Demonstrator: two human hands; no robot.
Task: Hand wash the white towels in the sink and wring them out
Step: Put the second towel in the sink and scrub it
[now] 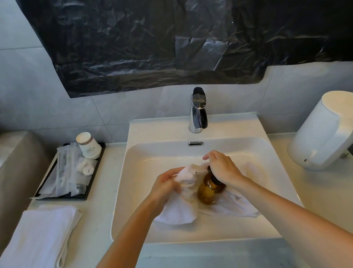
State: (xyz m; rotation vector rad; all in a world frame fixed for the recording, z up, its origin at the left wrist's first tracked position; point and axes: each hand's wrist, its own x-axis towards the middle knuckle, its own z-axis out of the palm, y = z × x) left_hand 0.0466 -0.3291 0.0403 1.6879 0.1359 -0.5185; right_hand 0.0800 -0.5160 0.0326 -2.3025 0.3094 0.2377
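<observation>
Sink: white rectangular ceramic sink (131, 188), mid-frame; chrome tap (197, 112) at its 12 o'clock.
Towel in wash: white cloth towel (188, 177) inside the basin, one end bunched up, the rest spread toward 4 o'clock.
Left hand (168, 188): fingers curled round the bunch, grasping it.
Bottle: amber glass pump bottle (207, 191), over the spread towel, touching the bunch at its 9 o'clock.
Right hand (223, 168): closed over the bottle's black pump head, index finger raised.
Spare towel: folded white towel (37, 241) on the counter, 8 o'clock of the sink.
Tray: black rectangular tray (77, 196), 10 o'clock.
</observation>
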